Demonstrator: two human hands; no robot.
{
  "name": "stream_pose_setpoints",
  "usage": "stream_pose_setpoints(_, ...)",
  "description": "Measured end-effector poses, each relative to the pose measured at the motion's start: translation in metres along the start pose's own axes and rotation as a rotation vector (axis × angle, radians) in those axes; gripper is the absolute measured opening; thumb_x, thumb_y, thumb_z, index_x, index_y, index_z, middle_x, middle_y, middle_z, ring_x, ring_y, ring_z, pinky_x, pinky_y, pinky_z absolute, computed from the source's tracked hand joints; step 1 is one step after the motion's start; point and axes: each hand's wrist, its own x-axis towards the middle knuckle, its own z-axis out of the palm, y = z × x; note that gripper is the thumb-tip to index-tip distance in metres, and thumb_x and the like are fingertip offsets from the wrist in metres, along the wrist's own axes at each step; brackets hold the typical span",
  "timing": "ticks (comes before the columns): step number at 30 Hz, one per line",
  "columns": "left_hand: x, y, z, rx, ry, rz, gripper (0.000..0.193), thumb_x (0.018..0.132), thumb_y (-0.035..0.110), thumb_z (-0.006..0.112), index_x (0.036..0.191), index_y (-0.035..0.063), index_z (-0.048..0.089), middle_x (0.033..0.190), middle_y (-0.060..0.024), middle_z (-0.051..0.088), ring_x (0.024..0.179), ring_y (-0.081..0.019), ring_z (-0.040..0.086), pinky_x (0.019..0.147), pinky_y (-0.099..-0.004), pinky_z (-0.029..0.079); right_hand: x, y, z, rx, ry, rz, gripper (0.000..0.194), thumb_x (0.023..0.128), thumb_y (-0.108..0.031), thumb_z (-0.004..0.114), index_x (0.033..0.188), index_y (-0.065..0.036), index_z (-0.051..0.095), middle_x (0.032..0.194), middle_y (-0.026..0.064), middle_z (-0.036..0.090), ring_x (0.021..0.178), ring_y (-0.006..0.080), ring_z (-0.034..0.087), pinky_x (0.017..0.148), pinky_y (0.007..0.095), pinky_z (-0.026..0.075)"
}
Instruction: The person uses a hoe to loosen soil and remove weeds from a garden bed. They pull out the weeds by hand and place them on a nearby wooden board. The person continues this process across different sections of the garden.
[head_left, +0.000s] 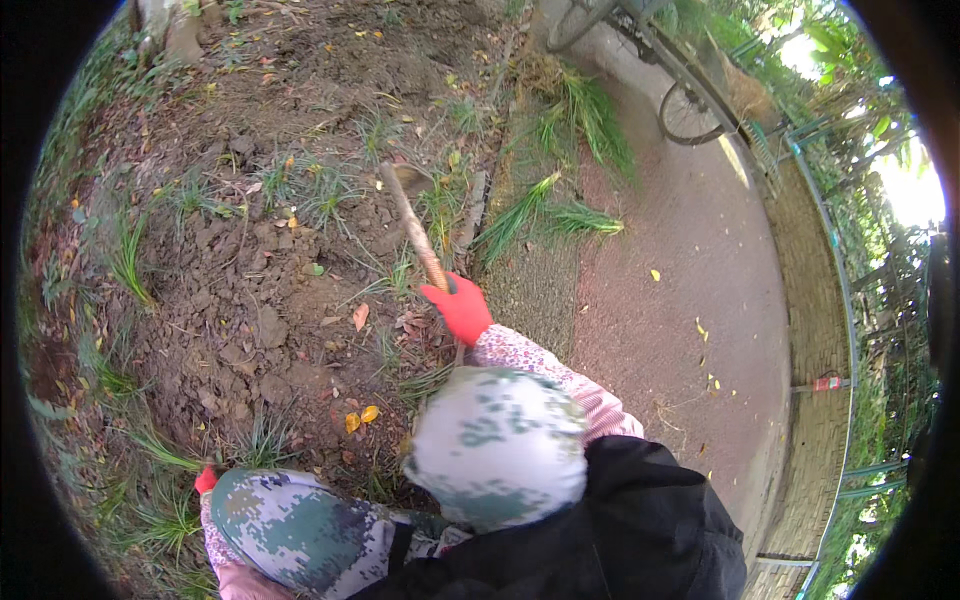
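Note:
My right hand (463, 309), in a red glove, grips the wooden handle (414, 229) of a digging tool. The handle slants up and left over loose soil (262, 330); its blurred far end leaves the head's shape unclear. At lower left, my left hand (205, 480), also red-gloved, is mostly hidden behind my camouflage-clad knee (277, 517). Blades of a grass tuft (166, 451) converge at its fingers, which appear closed on them. Small grass plants (322, 191) stand in the soil ahead, with another tuft (131, 259) to the left.
Loose bunches of long green grass (525, 214) lie on the stone edging (536, 300) and the reddish path (660, 300). A wheeled cart (694, 82) stands at upper right. Beyond the path runs a low brick wall (810, 300) with a railing. A tree trunk (169, 30) rises at upper left.

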Motion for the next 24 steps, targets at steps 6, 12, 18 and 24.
stream_pose_setpoints(6, 0.029, 0.167, -0.064, 0.179, 0.174, 0.114, 0.036, 0.091, 0.023, 0.072, 0.116, -0.0016, 0.070, 0.107, -0.0177, 0.075, 0.092, -0.0292, 0.071, 0.086, -0.0411, 0.053, 0.044, 0.104, -0.118, -0.222, 0.024, 0.105, 0.056, 0.087, -0.043, 0.075, 0.119, 0.002, 0.067, 0.089, 0.0140, 0.071, 0.079, 0.0200, 0.067, 0.074, 0.0366, 0.052)
stream_pose_setpoints(12, -0.049, 0.453, 0.070, -0.277, -0.298, 0.297, 0.029, 0.097, 0.011, 0.065, 0.125, 0.0047, 0.066, 0.096, -0.0042, 0.071, 0.075, -0.0101, 0.065, 0.061, -0.0259, 0.052, 0.159, 0.121, -0.189, 0.207, 0.298, 0.144, 0.065, 0.086, -0.042, 0.079, 0.128, 0.005, 0.062, 0.090, 0.0089, 0.070, 0.077, 0.0143, 0.061, 0.070, 0.0317, 0.050)
stream_pose_setpoints(18, -0.149, 0.659, 0.338, 0.035, -0.474, 0.716, 0.035, 0.093, 0.025, 0.069, 0.125, 0.0114, 0.069, 0.112, -0.0192, 0.072, 0.108, -0.0357, 0.069, 0.089, -0.0421, 0.053, 0.271, 0.112, -0.316, 0.217, 0.471, -0.191, 0.029, 0.100, -0.034, 0.064, 0.100, -0.005, 0.058, 0.076, 0.0002, 0.055, 0.063, 0.0103, 0.046, 0.057, 0.0301, 0.041)
stream_pose_setpoints(24, -0.120, 0.724, 0.483, 0.337, -0.286, 0.594, 0.030, 0.084, 0.020, 0.072, 0.112, 0.0100, 0.070, 0.108, -0.0206, 0.072, 0.107, -0.0404, 0.067, 0.093, -0.0499, 0.053, 0.304, 0.143, -0.404, 0.582, 0.556, 0.200, 0.026, 0.099, -0.036, 0.066, 0.097, -0.013, 0.056, 0.065, -0.0060, 0.047, 0.048, 0.0058, 0.043, 0.041, 0.0240, 0.032)
